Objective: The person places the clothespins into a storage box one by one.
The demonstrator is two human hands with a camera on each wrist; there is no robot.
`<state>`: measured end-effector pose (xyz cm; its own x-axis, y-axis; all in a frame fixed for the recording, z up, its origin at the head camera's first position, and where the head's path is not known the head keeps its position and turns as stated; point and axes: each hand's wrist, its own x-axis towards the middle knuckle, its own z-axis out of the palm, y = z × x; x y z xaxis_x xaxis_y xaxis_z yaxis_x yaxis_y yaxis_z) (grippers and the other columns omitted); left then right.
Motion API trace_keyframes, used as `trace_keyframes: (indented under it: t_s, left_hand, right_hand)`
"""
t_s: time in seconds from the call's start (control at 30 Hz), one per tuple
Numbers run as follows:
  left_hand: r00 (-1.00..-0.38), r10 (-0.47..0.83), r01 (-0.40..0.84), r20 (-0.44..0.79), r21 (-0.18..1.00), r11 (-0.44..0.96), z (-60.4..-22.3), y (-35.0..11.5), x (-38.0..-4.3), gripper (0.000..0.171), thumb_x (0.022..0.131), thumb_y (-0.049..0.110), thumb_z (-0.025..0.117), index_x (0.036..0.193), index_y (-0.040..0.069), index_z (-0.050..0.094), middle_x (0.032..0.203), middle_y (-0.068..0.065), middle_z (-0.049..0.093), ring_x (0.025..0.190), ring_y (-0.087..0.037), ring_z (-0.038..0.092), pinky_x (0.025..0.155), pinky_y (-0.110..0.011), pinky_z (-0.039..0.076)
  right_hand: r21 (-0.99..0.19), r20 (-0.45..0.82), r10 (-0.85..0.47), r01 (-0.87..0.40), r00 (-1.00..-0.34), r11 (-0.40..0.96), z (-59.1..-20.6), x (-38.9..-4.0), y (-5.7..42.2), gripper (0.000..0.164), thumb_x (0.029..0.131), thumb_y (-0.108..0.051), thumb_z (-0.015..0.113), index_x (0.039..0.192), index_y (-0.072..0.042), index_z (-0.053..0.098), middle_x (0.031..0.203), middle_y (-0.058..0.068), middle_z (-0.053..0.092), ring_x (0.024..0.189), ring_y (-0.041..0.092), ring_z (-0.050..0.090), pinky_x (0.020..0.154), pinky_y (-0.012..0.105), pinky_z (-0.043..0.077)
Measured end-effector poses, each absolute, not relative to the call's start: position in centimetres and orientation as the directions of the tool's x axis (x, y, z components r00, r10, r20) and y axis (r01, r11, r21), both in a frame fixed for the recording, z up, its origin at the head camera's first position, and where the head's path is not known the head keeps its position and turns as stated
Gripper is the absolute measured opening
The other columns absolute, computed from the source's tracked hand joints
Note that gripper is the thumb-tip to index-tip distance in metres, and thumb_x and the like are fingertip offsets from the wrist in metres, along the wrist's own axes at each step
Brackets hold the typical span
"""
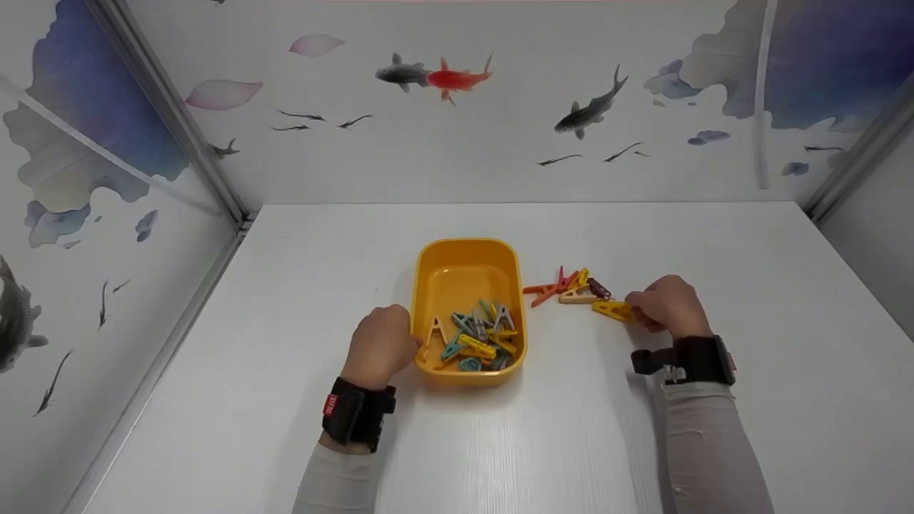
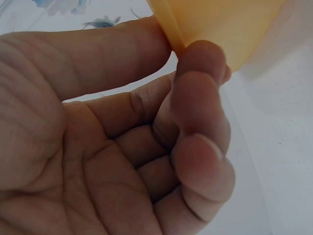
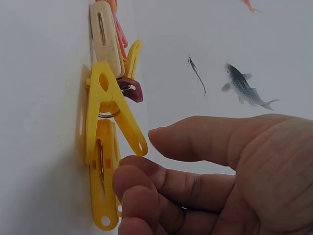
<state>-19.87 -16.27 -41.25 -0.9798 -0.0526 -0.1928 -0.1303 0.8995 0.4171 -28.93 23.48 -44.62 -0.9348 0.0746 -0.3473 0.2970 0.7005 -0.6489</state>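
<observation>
My left hand point(image 1: 383, 343) pinches the left rim of a yellow plastic basin point(image 1: 468, 255) between thumb and fingers, and the left wrist view shows the basin wall point(image 2: 215, 24) at the fingertips. Inside the basin's near half lie many clothespins point(image 1: 477, 339) in yellow, teal and grey, plus a pale orange one at the left. My right hand point(image 1: 670, 305) is at a yellow clothespin point(image 3: 100, 105). In the right wrist view its thumb and bent fingers stand apart around the tip of one leg; whether they touch it is unclear. Another yellow clothespin point(image 3: 102, 196) lies just below that one.
Right of the basin, a small pile holds red and orange clothespins point(image 1: 544, 291), a beige one point(image 1: 577, 296), a dark maroon one point(image 1: 598, 288) and a yellow one. The white tabletop point(image 1: 500, 442) meets walls printed with fish at the back and left.
</observation>
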Motion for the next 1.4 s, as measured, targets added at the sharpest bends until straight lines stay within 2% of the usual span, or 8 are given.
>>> trace_keyframes:
  t_s: [0.2,0.43,0.63,0.87,1.2,1.4]
  left_hand:
    - [-0.981,-0.046,-0.125,-0.189,0.434,0.892,-41.2,-16.4,-19.8,0.016,0.092,0.01,0.075,0.084,0.0,0.067,0.064,-0.002,0.044,0.059,-0.018,0.047,0.055,-0.028,0.035]
    - [-0.981,-0.036,-0.125,-0.19,0.479,0.869,-41.2,-16.7,-19.7,0.015,0.094,0.011,0.074,0.085,0.001,0.068,0.064,-0.003,0.048,0.057,-0.018,0.049,0.052,-0.028,0.036]
    - [-0.98,-0.034,-0.128,-0.195,0.489,0.863,-41.2,-16.9,-19.8,0.016,0.096,0.013,0.071,0.086,0.001,0.069,0.065,-0.003,0.049,0.059,-0.018,0.049,0.055,-0.029,0.037]
    - [-0.985,-0.029,-0.108,-0.171,0.476,0.873,-41.3,-17.0,-19.8,0.014,0.095,0.013,0.073,0.089,0.0,0.071,0.07,-0.005,0.056,0.063,-0.019,0.052,0.058,-0.029,0.041]
    - [-0.98,-0.046,-0.136,-0.195,0.482,0.866,-41.3,-17.1,-19.9,0.014,0.096,0.013,0.073,0.092,0.0,0.074,0.072,-0.006,0.057,0.066,-0.02,0.053,0.059,-0.03,0.042]
    - [-0.979,-0.053,-0.145,-0.197,0.493,0.858,-41.2,-17.1,-19.8,0.014,0.095,0.013,0.073,0.092,-0.001,0.074,0.072,-0.007,0.058,0.066,-0.021,0.054,0.06,-0.03,0.043]
  right_hand:
    - [-0.668,-0.349,0.039,0.277,-0.936,0.69,-44.9,-29.1,23.5,0.024,0.093,-0.016,0.062,0.082,0.003,0.072,0.063,0.002,0.059,0.058,0.017,0.056,0.058,0.03,0.05]
    - [-0.712,-0.301,0.007,0.229,-0.954,0.664,-43.9,-29.0,22.5,0.028,0.096,-0.018,0.06,0.099,0.008,0.072,0.071,0.003,0.062,0.064,0.016,0.058,0.064,0.03,0.053]
    - [-0.751,-0.186,-0.033,0.12,-0.982,0.649,-42.1,-28.1,20.6,0.029,0.099,-0.019,0.06,0.099,0.007,0.073,0.078,0.007,0.067,0.071,0.019,0.058,0.069,0.031,0.053]
    - [-0.813,0.005,-0.108,-0.067,-0.994,0.579,-40.8,-26.8,17.0,0.025,0.098,-0.015,0.061,0.096,0.005,0.075,0.078,0.013,0.068,0.066,0.019,0.058,0.062,0.026,0.052]
    - [-0.801,0.154,-0.228,-0.257,-0.961,0.541,-41.4,-25.5,11.7,0.019,0.097,-0.012,0.063,0.091,-0.001,0.078,0.074,0.01,0.07,0.062,0.016,0.057,0.056,0.024,0.047]
    - [-0.762,0.245,-0.298,-0.374,-0.922,0.529,-42.3,-24.8,9.5,0.02,0.099,-0.012,0.064,0.088,-0.003,0.078,0.071,0.006,0.066,0.061,0.015,0.055,0.061,0.028,0.045]
